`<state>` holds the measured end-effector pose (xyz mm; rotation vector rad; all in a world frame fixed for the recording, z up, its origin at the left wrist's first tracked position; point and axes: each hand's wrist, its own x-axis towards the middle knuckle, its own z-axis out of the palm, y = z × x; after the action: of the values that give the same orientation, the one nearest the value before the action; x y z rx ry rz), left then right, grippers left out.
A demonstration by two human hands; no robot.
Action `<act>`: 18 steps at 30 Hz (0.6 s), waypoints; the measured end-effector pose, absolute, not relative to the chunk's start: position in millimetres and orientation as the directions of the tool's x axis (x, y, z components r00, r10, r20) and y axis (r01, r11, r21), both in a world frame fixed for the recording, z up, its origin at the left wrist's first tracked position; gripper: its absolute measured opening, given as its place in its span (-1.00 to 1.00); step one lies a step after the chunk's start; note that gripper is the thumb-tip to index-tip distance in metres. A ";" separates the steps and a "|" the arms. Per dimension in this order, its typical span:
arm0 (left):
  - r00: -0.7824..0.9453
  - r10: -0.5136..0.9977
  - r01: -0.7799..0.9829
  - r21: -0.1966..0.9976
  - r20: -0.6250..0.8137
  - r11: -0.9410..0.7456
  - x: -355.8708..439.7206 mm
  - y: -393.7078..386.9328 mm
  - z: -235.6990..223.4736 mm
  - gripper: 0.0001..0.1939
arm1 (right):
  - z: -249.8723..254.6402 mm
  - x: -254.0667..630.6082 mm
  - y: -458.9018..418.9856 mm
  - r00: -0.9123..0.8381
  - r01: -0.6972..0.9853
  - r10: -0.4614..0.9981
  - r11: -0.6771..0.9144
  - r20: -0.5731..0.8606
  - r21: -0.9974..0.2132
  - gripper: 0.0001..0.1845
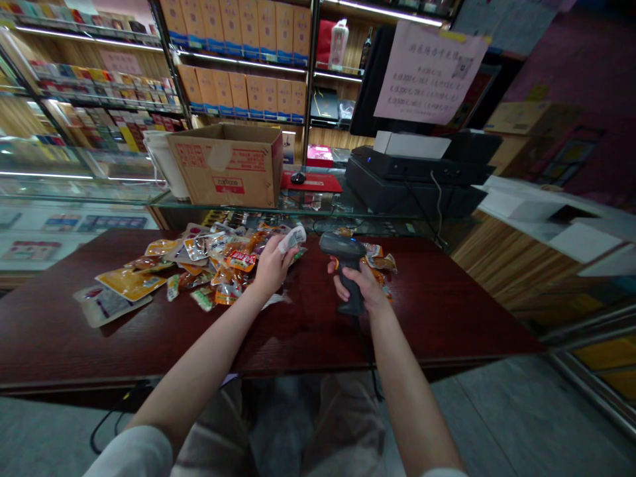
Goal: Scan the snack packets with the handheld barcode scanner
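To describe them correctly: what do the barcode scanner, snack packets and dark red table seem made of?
The barcode scanner looks like matte dark grey plastic, without shine. The snack packets seem glossy plastic film, shining at creases. The table looks like lacquered wood or veneer, with visible grain and sheen.

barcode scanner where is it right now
In the head view, the barcode scanner is right of centre, held by its grip in the right hand, over the red table, just right of the main pile of snack packets.

**Shiny plastic all over this counter**
Glossy snack packets (213, 262), matt grey plastic scanner (346, 264), dull cardboard box (223, 169), polished dark-red counter (422, 311), maybe laminate.
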<state>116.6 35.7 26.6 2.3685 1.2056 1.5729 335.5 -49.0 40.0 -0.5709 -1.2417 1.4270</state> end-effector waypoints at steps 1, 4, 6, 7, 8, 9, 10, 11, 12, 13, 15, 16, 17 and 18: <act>0.190 0.631 0.573 0.437 0.752 -0.693 117.3 35.8 26.0 -0.73 | 40.5 334.2 -49.6 -0.279 -0.405 0.918 0.152 0.280 -0.902 -0.67; 0.224 0.610 0.552 0.417 0.760 -0.722 119.1 39.0 22.5 -0.75 | 40.6 332.4 -49.7 -0.284 -0.399 0.921 0.138 0.265 -0.906 -0.67; 0.239 0.600 0.540 0.409 0.764 -0.735 120.6 41.2 19.9 -0.75 | 40.4 332.2 -49.5 -0.290 -0.401 0.921 0.129 0.259 -0.907 -0.70; 0.244 0.602 0.540 0.409 0.760 -0.736 121.6 41.6 19.1 -0.76 | 40.5 332.2 -49.6 -0.293 -0.399 0.920 0.128 0.258 -0.908 -0.71; 0.251 0.606 0.540 0.410 0.755 -0.735 122.7 41.5 18.7 -0.77 | 40.8 332.1 -50.0 -0.296 -0.395 0.920 0.127 0.257 -0.910 -0.72; 0.257 0.610 0.540 0.413 0.749 -0.734 123.8 40.9 18.9 -0.78 | 41.4 332.0 -50.4 -0.296 -0.390 0.920 0.129 0.257 -0.912 -0.72; 0.259 0.613 0.538 0.415 0.747 -0.734 124.7 40.1 19.9 -0.79 | 42.3 331.9 -51.0 -0.292 -0.386 0.922 0.131 0.256 -0.913 -0.71; 0.248 0.618 0.538 0.424 0.746 -0.729 125.1 39.4 21.7 -0.79 | 43.4 332.0 -51.5 -0.281 -0.384 0.925 0.137 0.257 -0.913 -0.70; 0.222 0.630 0.543 0.442 0.745 -0.714 124.6 39.2 24.2 -0.79 | 44.8 332.3 -51.9 -0.262 -0.386 0.929 0.148 0.261 -0.911 -0.69; 0.177 0.651 0.555 0.472 0.738 -0.685 122.9 40.0 27.5 -0.77 | 46.4 333.2 -52.1 -0.237 -0.390 0.933 0.163 0.270 -0.906 -0.68; 0.033 0.717 0.599 0.560 0.697 -0.572 114.8 45.0 35.5 -0.72 | 50.1 338.2 -52.1 -0.168 -0.404 0.941 0.206 0.293 -0.892 -0.66; -0.052 0.747 0.623 0.607 0.662 -0.494 108.3 49.4 39.7 -0.69 | 52.2 342.9 -52.1 -0.128 -0.401 0.946 0.224 0.297 -0.888 -0.66; -0.139 0.771 0.646 0.647 0.622 -0.405 100.4 54.9 43.5 -0.64 | 54.4 349.4 -52.4 -0.086 -0.387 0.954 0.235 0.289 -0.892 -0.66; -0.215 0.779 0.675 0.667 0.589 -0.317 91.5 61.2 46.7 -0.61 | 56.6 357.7 -53.0 -0.043 -0.361 0.961 0.239 0.273 -0.901 -0.67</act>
<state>91.5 61.2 46.7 1.9008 1.7728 1.5782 357.7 -53.0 56.6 -0.7094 -1.1185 1.2285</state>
